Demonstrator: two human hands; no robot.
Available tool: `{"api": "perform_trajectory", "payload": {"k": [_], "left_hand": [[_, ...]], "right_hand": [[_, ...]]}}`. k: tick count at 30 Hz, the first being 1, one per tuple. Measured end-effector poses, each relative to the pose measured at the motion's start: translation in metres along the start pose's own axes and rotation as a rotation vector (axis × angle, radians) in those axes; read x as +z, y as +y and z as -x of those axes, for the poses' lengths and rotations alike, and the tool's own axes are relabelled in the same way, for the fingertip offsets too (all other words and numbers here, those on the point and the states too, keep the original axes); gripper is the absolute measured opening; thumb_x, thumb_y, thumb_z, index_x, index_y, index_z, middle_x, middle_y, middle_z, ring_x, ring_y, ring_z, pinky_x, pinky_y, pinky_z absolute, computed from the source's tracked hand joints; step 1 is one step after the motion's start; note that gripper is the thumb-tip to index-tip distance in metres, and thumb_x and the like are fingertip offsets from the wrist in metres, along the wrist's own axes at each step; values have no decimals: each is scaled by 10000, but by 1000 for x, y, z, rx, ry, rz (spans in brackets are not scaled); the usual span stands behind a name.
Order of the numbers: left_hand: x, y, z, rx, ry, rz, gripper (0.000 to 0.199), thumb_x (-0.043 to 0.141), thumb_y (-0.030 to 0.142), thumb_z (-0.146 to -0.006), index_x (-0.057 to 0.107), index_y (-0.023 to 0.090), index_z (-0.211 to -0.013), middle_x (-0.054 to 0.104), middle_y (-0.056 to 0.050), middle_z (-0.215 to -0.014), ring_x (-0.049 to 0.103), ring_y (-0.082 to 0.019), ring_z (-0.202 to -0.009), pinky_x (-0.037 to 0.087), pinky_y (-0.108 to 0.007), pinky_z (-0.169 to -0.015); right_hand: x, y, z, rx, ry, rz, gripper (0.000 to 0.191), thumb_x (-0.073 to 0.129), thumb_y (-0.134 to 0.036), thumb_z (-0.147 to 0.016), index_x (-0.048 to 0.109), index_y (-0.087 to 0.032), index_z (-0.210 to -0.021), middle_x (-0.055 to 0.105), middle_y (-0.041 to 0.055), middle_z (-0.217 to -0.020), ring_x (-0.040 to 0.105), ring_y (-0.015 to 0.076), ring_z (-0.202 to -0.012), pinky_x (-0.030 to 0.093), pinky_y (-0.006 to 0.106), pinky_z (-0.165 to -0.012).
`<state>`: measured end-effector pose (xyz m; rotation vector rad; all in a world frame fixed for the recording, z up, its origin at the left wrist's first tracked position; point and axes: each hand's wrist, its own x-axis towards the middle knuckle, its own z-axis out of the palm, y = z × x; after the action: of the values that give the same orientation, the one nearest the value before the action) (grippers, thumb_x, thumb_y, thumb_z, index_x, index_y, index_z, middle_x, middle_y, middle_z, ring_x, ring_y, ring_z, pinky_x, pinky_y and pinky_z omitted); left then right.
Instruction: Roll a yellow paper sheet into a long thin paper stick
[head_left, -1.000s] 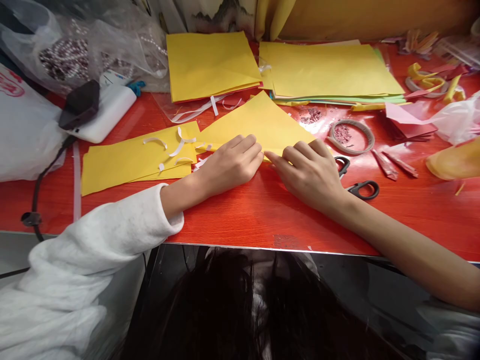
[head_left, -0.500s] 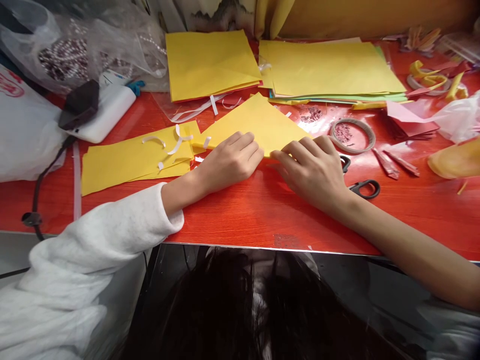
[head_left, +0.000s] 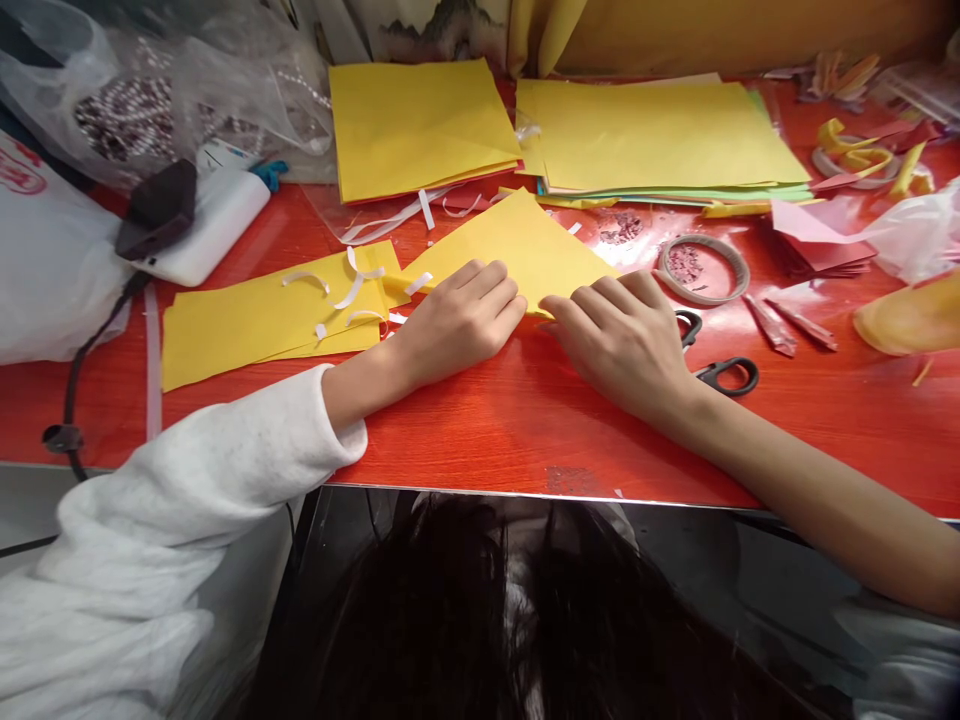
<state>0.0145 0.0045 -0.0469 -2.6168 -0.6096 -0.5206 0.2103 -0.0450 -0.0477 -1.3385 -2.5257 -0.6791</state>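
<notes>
A yellow paper sheet (head_left: 525, 245) lies with one corner pointing away from me on the red table. My left hand (head_left: 469, 320) is closed on its near left edge, fingers curled together. My right hand (head_left: 622, 335) grips the near right edge, its thumb and fingertips at the paper. The fingertips of both hands are partly hidden. Black-handled scissors (head_left: 729, 376) lie beside my right wrist, partly covered by the hand. Left of my left hand are yellow paper strips (head_left: 262, 320) with curled white strips (head_left: 352, 290) on top.
Two paper stacks, one yellow (head_left: 420, 130) and one mixed (head_left: 660, 135), lie at the back. A tape roll (head_left: 703, 270), pink papers (head_left: 825, 245) and a plastic cup (head_left: 907, 320) are at the right. A white power bank (head_left: 217, 235) and plastic bags (head_left: 52, 260) stand left.
The yellow sheet has shifted slightly between my hands, and a white strip near my left hand has moved a little. Both hands stay nearly in place, still on the paper.
</notes>
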Motion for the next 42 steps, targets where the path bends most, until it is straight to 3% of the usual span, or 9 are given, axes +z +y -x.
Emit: {"api": "perform_trajectory", "payload": {"k": [5,10,15,20,28,31,35,42], "left_hand": [[-3,2,-2,-46,-61,120,363,224,167,-949,575,95,-892,572,-93,-821,543,-211,-889,432,-376,-760],[-2,1,-2,6,-76,-9,367,221,147,-945,577,89,-881,571,-87,-797,548,-203,-858,438,-350,-735],[2,0,-2,-3,-36,-36,349,240,175,-951,576,82,-924,572,-83,-786,559,-207,-852,444,-348,-722],[3,0,-1,-51,-27,46,359,223,181,-954,564,81,-1002,586,-98,-823,562,-224,-925,447,-384,-767],[0,3,-1,-68,-62,132,356,230,178,-956,562,87,-1049,621,-117,-860,564,-230,-947,456,-409,-789],[-1,3,-2,-37,-75,70,363,231,165,-954,571,64,-1031,626,-115,-830,579,-219,-903,463,-383,-768],[-1,3,-3,-25,-84,38,379,215,148,-952,573,56,-1035,630,-118,-816,582,-216,-898,467,-381,-763],[1,3,-2,12,-20,-22,373,210,142,-952,571,74,-1015,621,-97,-797,592,-200,-883,471,-356,-753]], "right_hand": [[1,0,0,25,15,-53,267,341,-178,-917,590,-171,-820,565,53,-735,435,172,-736,291,330,-716],[0,0,0,9,29,13,266,347,-182,-917,601,-176,-840,569,58,-768,445,181,-764,293,335,-727],[0,1,0,-8,14,74,267,331,-173,-923,598,-169,-924,583,57,-786,454,177,-760,299,329,-733],[-1,0,1,-9,19,11,308,302,-128,-921,532,-154,-1125,603,37,-705,486,164,-702,319,325,-746],[1,1,-2,41,-35,-29,347,282,-73,-878,613,-178,-868,604,22,-619,508,143,-620,335,357,-789],[1,1,-2,50,-33,-32,338,288,-80,-888,613,-173,-873,617,32,-661,522,148,-667,333,355,-804],[-1,1,-1,39,10,-24,278,329,-135,-907,602,-172,-947,627,77,-859,525,186,-808,326,355,-785],[-1,-1,0,-9,5,62,315,289,-149,-918,603,-171,-915,542,59,-716,466,184,-725,332,348,-718]]}}
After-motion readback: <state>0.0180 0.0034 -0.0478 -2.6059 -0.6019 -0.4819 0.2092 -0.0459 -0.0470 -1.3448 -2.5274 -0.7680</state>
